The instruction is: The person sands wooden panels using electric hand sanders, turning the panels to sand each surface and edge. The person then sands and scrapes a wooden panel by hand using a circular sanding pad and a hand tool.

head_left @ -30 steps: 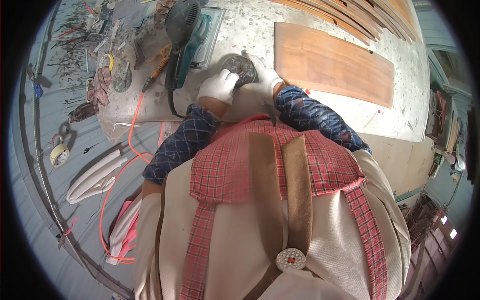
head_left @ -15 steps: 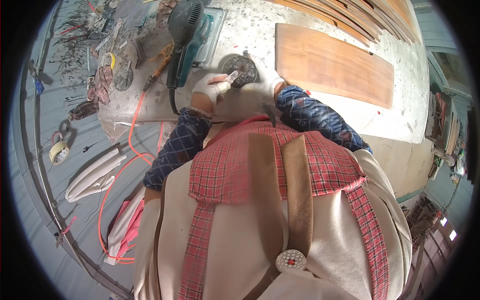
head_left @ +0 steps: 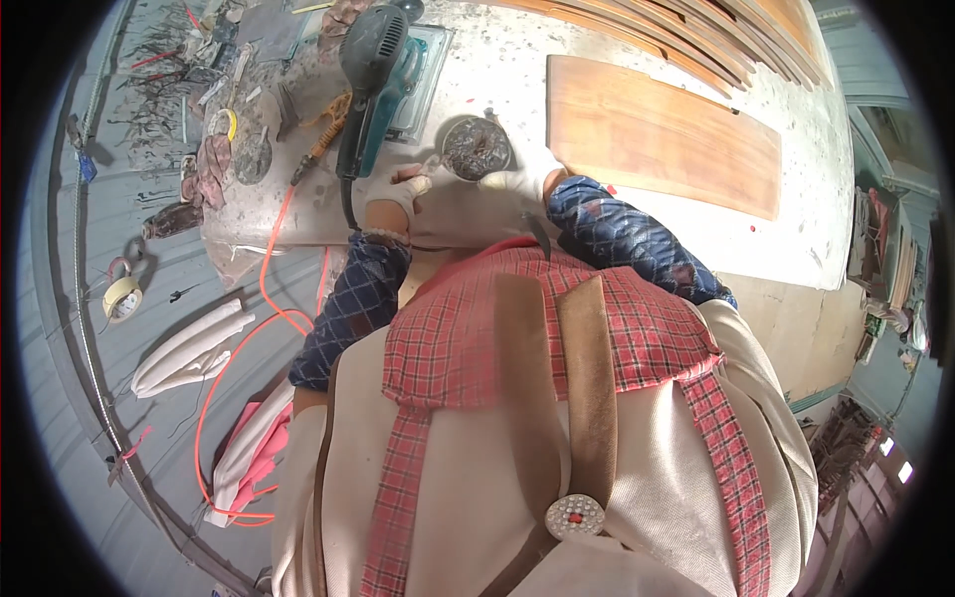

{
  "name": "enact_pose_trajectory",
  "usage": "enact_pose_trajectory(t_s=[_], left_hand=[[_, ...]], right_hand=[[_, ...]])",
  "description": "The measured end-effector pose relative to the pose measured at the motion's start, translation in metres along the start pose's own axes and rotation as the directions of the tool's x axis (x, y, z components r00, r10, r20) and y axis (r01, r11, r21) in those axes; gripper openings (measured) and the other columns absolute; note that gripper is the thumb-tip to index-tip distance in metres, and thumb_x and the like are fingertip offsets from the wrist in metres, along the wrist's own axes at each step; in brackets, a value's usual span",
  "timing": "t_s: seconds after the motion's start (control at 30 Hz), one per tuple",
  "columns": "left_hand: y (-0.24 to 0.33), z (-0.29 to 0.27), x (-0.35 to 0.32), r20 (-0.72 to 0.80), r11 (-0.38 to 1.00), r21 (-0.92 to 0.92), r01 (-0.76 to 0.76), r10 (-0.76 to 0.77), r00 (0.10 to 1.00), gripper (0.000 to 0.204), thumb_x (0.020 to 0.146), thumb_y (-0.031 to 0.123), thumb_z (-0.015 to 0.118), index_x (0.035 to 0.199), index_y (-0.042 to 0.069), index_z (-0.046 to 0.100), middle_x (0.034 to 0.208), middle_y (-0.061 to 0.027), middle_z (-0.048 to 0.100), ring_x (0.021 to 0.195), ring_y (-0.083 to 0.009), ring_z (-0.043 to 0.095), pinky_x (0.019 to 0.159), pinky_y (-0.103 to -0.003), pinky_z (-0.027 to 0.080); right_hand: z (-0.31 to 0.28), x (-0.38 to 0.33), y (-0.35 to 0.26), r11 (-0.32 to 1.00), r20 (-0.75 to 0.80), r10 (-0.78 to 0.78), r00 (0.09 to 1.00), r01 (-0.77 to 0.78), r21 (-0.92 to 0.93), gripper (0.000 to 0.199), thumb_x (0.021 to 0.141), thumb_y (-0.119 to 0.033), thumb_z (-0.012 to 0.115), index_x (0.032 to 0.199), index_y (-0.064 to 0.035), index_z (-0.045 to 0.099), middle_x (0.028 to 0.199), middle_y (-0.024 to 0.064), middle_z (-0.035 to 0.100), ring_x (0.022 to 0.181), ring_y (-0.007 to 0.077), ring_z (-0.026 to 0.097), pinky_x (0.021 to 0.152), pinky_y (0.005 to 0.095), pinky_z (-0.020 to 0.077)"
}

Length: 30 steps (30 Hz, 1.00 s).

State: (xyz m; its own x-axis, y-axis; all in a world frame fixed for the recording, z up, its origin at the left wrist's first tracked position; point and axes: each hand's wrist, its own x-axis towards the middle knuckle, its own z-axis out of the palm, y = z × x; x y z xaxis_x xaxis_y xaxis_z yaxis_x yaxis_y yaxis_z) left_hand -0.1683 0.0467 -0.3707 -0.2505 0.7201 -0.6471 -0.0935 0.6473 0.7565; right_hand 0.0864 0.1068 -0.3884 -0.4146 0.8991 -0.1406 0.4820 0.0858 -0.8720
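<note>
A round tin [head_left: 477,149] with a dark, blotched top stands on the spotted white worktable. My right hand [head_left: 527,171], in a white glove, curves around its right and near side, the fingertips at its lower rim. My left hand [head_left: 396,189], also gloved in white, is to the left of the tin and apart from it. Its fingers are curled, with a small pale, translucent piece showing at the fingertips; its kind is too small to tell. Left of that hand lies a black and teal power sander [head_left: 370,95], its cord running down beside my wrist.
A flat wooden panel [head_left: 665,134] lies right of the tin, with several long wooden boards [head_left: 686,40] behind it. An orange hose [head_left: 274,254] runs off the table's left. Rags [head_left: 211,169] and scrapers crowd the left side. A tape roll [head_left: 121,298] hangs beyond.
My left hand has drawn back from the tin, left and slightly nearer to me, with the pale piece. My right hand's fingers have slid lower along the tin. The whole view has shifted slightly.
</note>
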Motion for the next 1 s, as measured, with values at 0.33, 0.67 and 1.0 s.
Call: enact_pose_trajectory(t_s=[0.33, 0.67, 1.0], left_hand=[[0.021, -0.007, -0.025, 0.2, 0.972, -0.232, 0.035, 0.012, 0.98, 0.029, 0.089, 0.011, 0.072, 0.117, 0.008, 0.068, 0.089, -0.0012, 0.065, 0.061, -0.0112, 0.056, 0.052, -0.026, 0.043], [0.063, 0.137, -0.051, 0.639, 0.979, -0.181, 0.093, 0.045, 0.768, 0.028, 0.097, 0.01, 0.063, 0.124, 0.003, 0.062, 0.091, -0.0046, 0.066, 0.063, -0.0138, 0.053, 0.052, -0.028, 0.038], [0.061, 0.36, -0.055, 0.8, 0.997, 0.077, -0.031, -0.043, 0.598, 0.022, 0.096, 0.008, 0.059, 0.115, -0.002, 0.062, 0.079, -0.0033, 0.058, 0.057, -0.0078, 0.048, 0.048, -0.022, 0.034]], right_hand=[[-0.051, -0.059, -0.016, 0.982, -0.151, -0.191, 0.97, 0.19, -0.024, 0.081, 0.088, -0.043, 0.069, 0.149, 0.0001, 0.04, 0.151, 0.0259, 0.042, 0.14, 0.04, 0.04, 0.116, 0.0467, 0.0323], [-0.178, -0.12, 0.114, 0.674, -0.55, -0.02, 0.835, -0.395, -0.624, 0.057, 0.096, -0.046, 0.05, 0.138, -0.0081, 0.056, 0.149, 0.0127, 0.05, 0.139, 0.0312, 0.042, 0.115, 0.0507, 0.027], [-0.296, -0.263, 0.259, 0.516, -0.912, 0.273, 0.306, -0.847, -0.13, 0.062, 0.1, -0.045, 0.044, 0.151, -0.0095, 0.043, 0.163, 0.0162, 0.029, 0.15, 0.0379, 0.023, 0.123, 0.0503, 0.0154]])
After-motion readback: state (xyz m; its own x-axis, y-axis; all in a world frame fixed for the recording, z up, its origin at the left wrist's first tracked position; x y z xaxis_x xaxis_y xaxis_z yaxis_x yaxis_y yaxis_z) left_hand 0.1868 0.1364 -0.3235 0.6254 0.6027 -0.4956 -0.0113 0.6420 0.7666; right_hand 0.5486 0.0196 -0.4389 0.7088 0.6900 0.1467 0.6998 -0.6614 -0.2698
